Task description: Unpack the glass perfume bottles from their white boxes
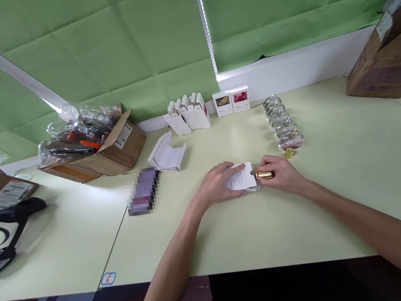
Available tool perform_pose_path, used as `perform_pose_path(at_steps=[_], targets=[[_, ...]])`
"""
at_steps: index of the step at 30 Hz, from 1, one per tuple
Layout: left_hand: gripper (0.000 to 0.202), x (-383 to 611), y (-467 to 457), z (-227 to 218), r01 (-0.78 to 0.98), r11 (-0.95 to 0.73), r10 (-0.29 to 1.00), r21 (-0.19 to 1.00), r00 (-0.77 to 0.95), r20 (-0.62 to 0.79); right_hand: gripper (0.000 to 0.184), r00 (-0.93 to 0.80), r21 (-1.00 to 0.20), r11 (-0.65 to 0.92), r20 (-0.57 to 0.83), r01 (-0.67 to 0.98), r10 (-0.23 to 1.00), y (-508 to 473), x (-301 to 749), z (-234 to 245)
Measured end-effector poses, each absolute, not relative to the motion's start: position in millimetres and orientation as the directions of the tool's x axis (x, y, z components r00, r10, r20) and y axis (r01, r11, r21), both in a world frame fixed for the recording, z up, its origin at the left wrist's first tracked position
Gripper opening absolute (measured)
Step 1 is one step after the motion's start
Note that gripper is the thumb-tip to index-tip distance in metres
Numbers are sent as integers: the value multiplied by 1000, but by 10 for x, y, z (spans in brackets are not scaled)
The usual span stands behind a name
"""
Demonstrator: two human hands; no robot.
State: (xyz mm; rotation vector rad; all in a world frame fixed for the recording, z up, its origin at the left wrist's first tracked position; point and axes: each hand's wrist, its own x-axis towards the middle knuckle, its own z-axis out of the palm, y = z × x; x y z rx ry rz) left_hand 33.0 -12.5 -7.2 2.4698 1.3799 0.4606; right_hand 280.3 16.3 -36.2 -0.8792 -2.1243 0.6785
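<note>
Across the pale table (343, 199), your left fingers (226, 172) are curled closed over one folded white leaflet (240, 177), and your right fingers (267, 163) pinch one gold tube (264, 174) beside it. Farther off lie about five glass jars (282, 120) in a row, roughly four white cartons (186, 115) and two picture-printed boxes (232, 100).

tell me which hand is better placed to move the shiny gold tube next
Probably the right hand: its fingers already hold the shiny gold tube beside the white paper leaflet, while the left hand is busy on that leaflet.
</note>
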Motion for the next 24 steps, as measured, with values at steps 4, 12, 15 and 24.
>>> perform_pose_path(at_steps=[4, 12, 15, 24], targets=[[73, 306, -118, -68, 780, -497, 862, 380, 492, 119, 11, -519, -669, 630, 405, 393, 753, 171, 2821, -332], [73, 215, -77, -80, 808, -459, 882, 370, 463, 85, 13, -524, -655, 631, 395, 415, 755, 245, 2902, -316], [72, 188, -65, -71, 813, -448, 887, 372, 455, 76, 13, -524, -622, 649, 410, 437, 746, 249, 2931, -271], [70, 154, -44, -72, 811, -446, 890, 379, 444, 98, 14, -520, -483, 683, 443, 547, 730, 175, 2973, -94]])
